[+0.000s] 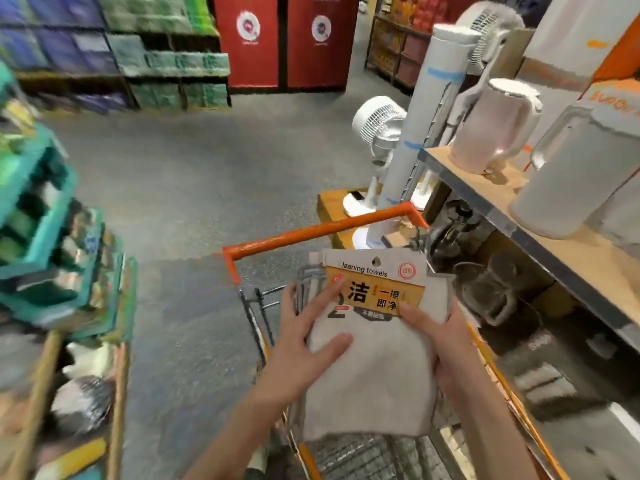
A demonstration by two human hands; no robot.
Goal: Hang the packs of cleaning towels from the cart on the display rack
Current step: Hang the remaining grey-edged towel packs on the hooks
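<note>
The towel pack (372, 344) is held above the cart (311, 233), and with no display rack in view it could slip and drop back into the basket, since the limp cloth hangs free below the grip. The left hand (304, 334) lies flat across the pack's front with fingers spread, pressing on it. The right hand (440, 344) clasps the pack's right edge, thumb on the label.

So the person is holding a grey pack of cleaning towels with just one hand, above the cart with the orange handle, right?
Not quite: the head view shows both hands on it. The left hand lies across the front of the pack of cleaning towels and the right hand grips its right edge. The rest stands: grey pack, above the cart with the orange handle.
</note>
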